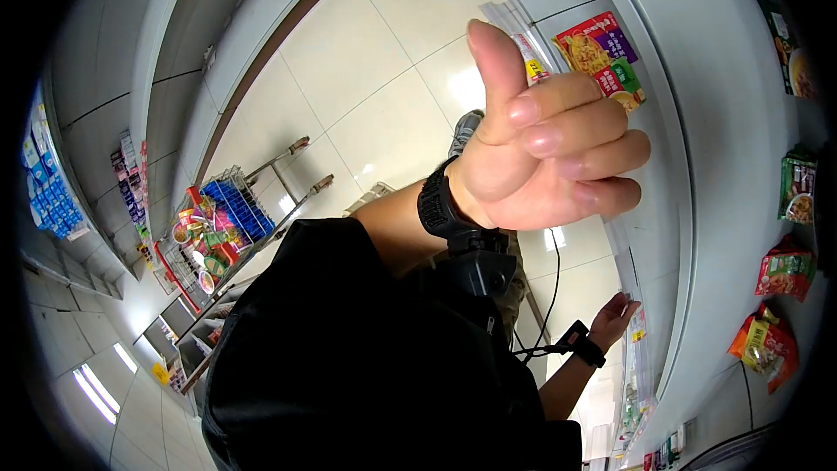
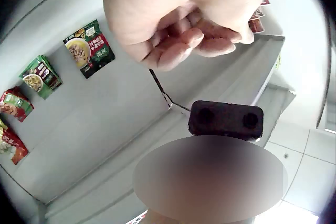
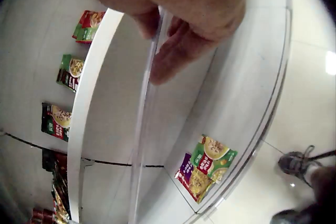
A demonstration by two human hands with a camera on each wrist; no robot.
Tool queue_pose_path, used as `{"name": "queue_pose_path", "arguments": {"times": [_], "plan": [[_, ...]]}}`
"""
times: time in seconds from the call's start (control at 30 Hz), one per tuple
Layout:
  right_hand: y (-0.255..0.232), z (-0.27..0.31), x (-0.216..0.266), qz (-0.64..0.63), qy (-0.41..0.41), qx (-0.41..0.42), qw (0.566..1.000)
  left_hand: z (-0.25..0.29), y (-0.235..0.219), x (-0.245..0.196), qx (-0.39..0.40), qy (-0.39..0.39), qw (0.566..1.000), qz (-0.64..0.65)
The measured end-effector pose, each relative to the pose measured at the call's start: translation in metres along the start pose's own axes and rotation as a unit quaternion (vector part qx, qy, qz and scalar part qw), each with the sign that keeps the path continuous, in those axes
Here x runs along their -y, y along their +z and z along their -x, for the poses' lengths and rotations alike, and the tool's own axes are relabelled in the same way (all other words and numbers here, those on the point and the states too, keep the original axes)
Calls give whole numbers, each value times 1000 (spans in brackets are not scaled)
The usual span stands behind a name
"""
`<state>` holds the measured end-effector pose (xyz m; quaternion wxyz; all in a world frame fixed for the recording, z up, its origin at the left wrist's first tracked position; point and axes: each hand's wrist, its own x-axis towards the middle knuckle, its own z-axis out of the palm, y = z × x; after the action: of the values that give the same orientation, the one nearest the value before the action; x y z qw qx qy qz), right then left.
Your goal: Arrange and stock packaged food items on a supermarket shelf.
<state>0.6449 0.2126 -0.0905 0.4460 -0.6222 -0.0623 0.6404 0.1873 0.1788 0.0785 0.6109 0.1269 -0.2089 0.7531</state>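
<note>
In the head view my left hand (image 1: 558, 144) is raised in front, palm toward the camera, its thumb up and its fingers loosely curled round nothing. The left wrist view shows this hand (image 2: 186, 16) above the grey shelf, touching no packet. Farther down at the right, my right hand (image 1: 613, 318) is at a shelf's front edge. In the right wrist view, that hand (image 3: 184, 19) grips the shelf edge's clear strip (image 3: 143, 108), with fingers on both sides. Two overlapping food packets (image 3: 210, 161) lie on the shelf beyond it.
A cart (image 1: 248, 209) with goods in it stands at the left on the tiled floor (image 1: 349, 61). More packets (image 1: 798, 187) lie on the shelf at the far right, and blue packs (image 1: 52, 183) fill another at the far left. A black cable (image 1: 555, 288) hangs between the arms.
</note>
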Motion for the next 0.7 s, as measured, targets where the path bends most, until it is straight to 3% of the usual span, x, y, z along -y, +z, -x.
{"name": "queue_pose_path", "arguments": {"times": [0.1, 0.27, 0.33, 0.47, 0.7], "plan": [[-2, -2, -1, 9, -1, 42, 999, -1, 3, 2, -17, 23, 1000, -4], [-4, -5, -3, 2, 4, 43, 999, -4, 6, 0, -40, 20, 999, 20], [-7, -9, -3, -2, 9, 48, 999, -4, 1, -4, 7, -26, 1000, 8], [-7, -13, -5, 0, 20, 16, 1000, -6, 1, -4, 26, -40, 999, 21], [6, -8, -6, 6, 14, 5, 1000, -4, -2, -1, 25, 26, 999, -12]]}}
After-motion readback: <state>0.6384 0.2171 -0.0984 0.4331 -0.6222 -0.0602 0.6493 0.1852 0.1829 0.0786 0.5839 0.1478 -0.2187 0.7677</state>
